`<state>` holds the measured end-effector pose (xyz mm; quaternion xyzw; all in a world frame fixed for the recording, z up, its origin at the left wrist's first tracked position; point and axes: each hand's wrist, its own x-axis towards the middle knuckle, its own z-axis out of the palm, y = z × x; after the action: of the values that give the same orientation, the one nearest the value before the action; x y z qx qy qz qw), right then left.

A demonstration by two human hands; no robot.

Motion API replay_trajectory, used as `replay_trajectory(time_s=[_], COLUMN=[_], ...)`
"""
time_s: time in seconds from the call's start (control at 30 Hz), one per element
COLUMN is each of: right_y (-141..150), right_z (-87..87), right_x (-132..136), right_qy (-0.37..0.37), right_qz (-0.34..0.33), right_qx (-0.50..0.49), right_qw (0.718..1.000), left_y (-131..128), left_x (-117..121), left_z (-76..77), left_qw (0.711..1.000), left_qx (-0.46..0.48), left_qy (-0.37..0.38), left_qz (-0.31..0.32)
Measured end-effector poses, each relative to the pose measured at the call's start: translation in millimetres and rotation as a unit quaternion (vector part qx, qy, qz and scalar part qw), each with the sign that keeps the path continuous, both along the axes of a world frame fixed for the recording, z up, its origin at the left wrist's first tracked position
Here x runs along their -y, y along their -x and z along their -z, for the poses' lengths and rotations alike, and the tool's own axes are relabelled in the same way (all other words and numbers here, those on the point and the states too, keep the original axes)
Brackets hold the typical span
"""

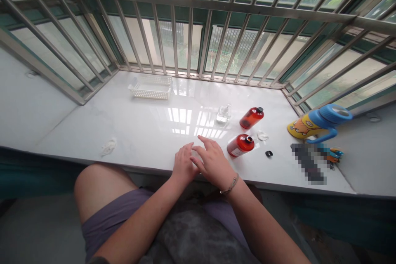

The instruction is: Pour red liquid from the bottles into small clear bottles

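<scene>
My left hand [185, 165] and my right hand [214, 160] meet over the front edge of the white ledge [148, 132]. The right fingers are spread, and the left ones are stretched out close together. I see nothing held in either, though the gap between the palms is partly hidden. Just right of my right hand stands a red bottle [239, 148] with its mouth uncovered. A small black cap [269, 154] lies to its right. Behind it is a second red bottle [251, 119] with a black cap on. Left of that one sits a small clear bottle [223, 114].
A white plastic basket [150, 90] stands at the back left. Crumpled tissues lie on both sides: one tissue [109, 147] left, another tissue [262, 135] right. A blue-and-yellow drinking bottle [318, 123] stands at right, near a pixelated dark object [307, 163]. Metal window bars [173, 41] border the back.
</scene>
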<state>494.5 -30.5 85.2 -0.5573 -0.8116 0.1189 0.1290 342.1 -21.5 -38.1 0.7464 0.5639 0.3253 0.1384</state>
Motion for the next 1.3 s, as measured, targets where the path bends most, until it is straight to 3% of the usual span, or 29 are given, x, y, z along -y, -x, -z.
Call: replay_trajectory(time_s=[0.13, 0.43, 0.6, 0.77, 0.97, 1.07, 1.3], right_y=[-3.0, -9.5, 1.6, -6.6, -18.3, -13.5, -0.8], right_z=[-2.9, -1.7, 4.2, 11.5, 11.0, 11.6, 18.4], right_x=[7.9, 0.4, -0.7, 7.3, 9.2, 2.7, -2.7], right_qy=[-0.003, -0.028, -0.027, -0.044, -0.076, -0.086, -0.058], right_qz=[-0.028, 0.038, 0.005, -0.041, 0.007, 0.026, -0.007], right_qx=[-0.012, 0.03, -0.016, -0.047, -0.02, -0.025, -0.053], right_qw=[1.0, 0.998, 0.999, 0.997, 0.997, 0.996, 0.997], left_y=[0.8, -0.7, 1.5, 2.9, 1.1, 1.2, 2.5], left_x=[0.2, 1.6, 0.5, 0.9, 0.7, 0.3, 0.6], left_z=[0.3, -4.4, -0.8, -4.0, -5.5, -3.3, -2.4], left_qw=[1.0, 1.0, 1.0, 1.0, 1.0, 1.0, 1.0], left_qx=[-0.013, 0.004, 0.002, 0.006, 0.006, 0.005, 0.015], left_qy=[0.009, -0.004, 0.002, 0.026, 0.01, -0.002, 0.014], left_qz=[-0.001, -0.001, 0.009, 0.015, 0.01, 0.012, 0.013])
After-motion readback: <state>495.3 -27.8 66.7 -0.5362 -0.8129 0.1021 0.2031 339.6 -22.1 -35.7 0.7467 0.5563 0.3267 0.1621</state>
